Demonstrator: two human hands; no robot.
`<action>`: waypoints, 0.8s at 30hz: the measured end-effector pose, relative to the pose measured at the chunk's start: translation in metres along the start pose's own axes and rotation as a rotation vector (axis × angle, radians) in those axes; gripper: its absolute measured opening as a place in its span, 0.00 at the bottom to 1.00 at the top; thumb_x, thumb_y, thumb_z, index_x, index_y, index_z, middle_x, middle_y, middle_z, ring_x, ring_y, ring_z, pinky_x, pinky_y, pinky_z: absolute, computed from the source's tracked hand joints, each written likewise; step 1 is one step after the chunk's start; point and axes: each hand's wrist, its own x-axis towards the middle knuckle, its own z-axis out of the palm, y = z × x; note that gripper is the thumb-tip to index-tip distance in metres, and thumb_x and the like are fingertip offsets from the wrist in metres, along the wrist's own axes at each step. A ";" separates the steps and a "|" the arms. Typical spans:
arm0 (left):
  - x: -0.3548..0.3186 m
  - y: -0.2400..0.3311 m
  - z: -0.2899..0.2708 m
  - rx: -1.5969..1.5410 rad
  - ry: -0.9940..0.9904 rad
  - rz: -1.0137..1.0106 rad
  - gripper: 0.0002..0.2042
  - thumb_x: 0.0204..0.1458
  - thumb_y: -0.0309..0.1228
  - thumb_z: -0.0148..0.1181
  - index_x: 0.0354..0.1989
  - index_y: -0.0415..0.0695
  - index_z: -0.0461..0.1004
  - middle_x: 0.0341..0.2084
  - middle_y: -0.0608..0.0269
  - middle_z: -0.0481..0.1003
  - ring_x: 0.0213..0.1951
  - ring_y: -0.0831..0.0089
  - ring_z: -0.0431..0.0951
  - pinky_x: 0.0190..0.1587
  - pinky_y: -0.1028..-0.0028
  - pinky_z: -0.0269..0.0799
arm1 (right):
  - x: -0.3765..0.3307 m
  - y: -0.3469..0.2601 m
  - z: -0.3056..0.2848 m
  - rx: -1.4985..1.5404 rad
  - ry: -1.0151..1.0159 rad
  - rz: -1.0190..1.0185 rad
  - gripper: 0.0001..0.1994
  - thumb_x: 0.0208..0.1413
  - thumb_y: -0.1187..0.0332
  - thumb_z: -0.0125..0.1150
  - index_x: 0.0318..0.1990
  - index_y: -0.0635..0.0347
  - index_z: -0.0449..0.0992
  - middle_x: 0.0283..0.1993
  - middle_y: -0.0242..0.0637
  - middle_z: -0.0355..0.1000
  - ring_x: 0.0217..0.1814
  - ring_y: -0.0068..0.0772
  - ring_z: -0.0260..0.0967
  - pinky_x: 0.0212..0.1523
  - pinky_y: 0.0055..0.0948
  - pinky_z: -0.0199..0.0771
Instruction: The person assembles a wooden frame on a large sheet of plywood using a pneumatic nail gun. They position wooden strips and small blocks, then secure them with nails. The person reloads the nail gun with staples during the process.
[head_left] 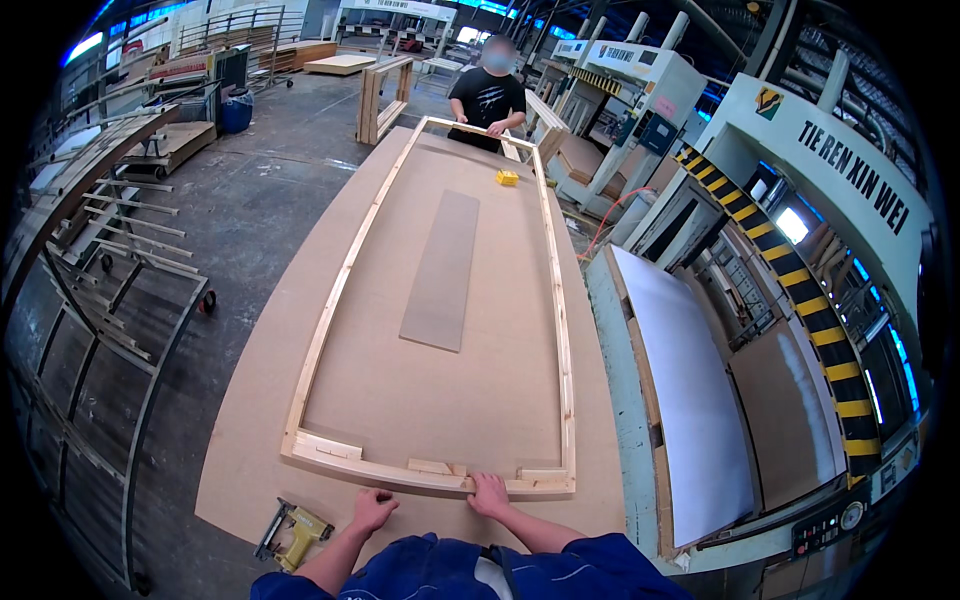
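A large rectangular frame of pale wood (400, 474) lies on a wide brown board (262, 410). My right hand (488, 494) grips its near rail, fingers over the top. Short wood blocks (436, 467) sit along the inside of that rail. My left hand (374, 510) is just short of the rail, its fingers curled together; whatever they may hold is too small to make out. Left of it, a yellowish nail gun (298, 535) rests on the board. Inside the frame lies a long, narrow brown strip (440, 272).
A co-worker (487, 95) stands at the far end, hands by the frame's far rail. Near that end is a small yellow box (507, 178). A metal rack (140, 400) stands left, a large press (800, 200) right, with a white-faced panel (685, 390) beside the board.
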 end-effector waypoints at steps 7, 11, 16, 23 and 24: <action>0.000 -0.004 0.002 -0.054 0.013 0.010 0.21 0.45 0.41 0.73 0.44 0.40 0.84 0.41 0.48 0.82 0.50 0.56 0.80 0.58 0.62 0.74 | -0.001 0.004 0.010 -0.028 0.062 -0.003 0.28 0.47 0.60 0.66 0.58 0.56 0.73 0.56 0.46 0.73 0.64 0.48 0.67 0.70 0.46 0.60; 0.001 0.000 -0.001 -0.049 -0.007 0.023 0.21 0.45 0.40 0.73 0.43 0.38 0.84 0.41 0.47 0.83 0.46 0.57 0.83 0.55 0.63 0.77 | 0.000 0.006 0.009 -0.025 0.047 -0.015 0.28 0.48 0.60 0.66 0.58 0.56 0.73 0.56 0.46 0.73 0.64 0.48 0.67 0.70 0.46 0.60; -0.001 0.005 -0.001 -0.020 -0.006 0.004 0.20 0.45 0.41 0.73 0.42 0.38 0.85 0.40 0.46 0.83 0.46 0.57 0.83 0.55 0.63 0.77 | -0.002 0.005 0.008 -0.019 0.062 -0.003 0.28 0.48 0.60 0.66 0.58 0.56 0.73 0.56 0.46 0.74 0.64 0.48 0.67 0.70 0.46 0.61; 0.001 -0.003 0.001 0.004 0.006 0.016 0.19 0.45 0.41 0.72 0.42 0.41 0.85 0.41 0.47 0.82 0.50 0.55 0.79 0.58 0.62 0.74 | -0.003 0.004 -0.002 -0.046 0.027 -0.010 0.27 0.49 0.61 0.67 0.59 0.54 0.74 0.56 0.45 0.75 0.63 0.48 0.69 0.67 0.46 0.65; 0.001 -0.003 0.000 0.003 0.007 0.013 0.19 0.45 0.42 0.72 0.42 0.41 0.85 0.42 0.46 0.82 0.51 0.55 0.79 0.58 0.62 0.74 | -0.001 0.001 -0.007 -0.056 0.009 -0.008 0.26 0.50 0.61 0.67 0.59 0.53 0.74 0.56 0.44 0.75 0.62 0.47 0.70 0.66 0.46 0.66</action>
